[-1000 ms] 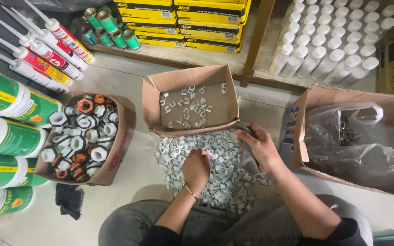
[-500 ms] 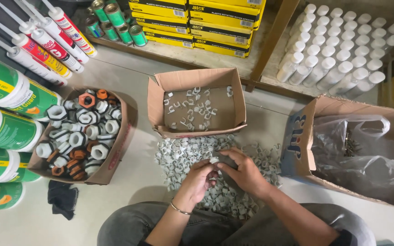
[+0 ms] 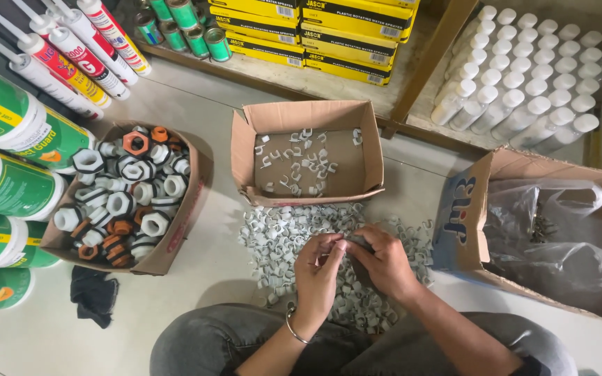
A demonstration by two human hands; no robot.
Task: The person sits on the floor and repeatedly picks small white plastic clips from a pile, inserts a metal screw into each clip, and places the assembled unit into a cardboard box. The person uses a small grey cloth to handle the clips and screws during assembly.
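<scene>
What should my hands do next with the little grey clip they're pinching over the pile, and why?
Probably carry it forward and drop it into the open cardboard box. Both the left hand and right hand pinch one clip above the grey pile, and that box holds only a few scattered clips.

Grey trousers, metal bangle (image 3: 292, 324), bare forearms

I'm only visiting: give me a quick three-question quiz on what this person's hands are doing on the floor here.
1. True or false: the left hand and right hand meet over the pile of grey clips.
2. Which box lies directly beyond the pile? A) small open carton with a few clips B) box of pipe fittings C) box with a plastic bag
3. Which wrist wears the bangle?

Key: 1 true; 2 A; 3 the left.
</scene>
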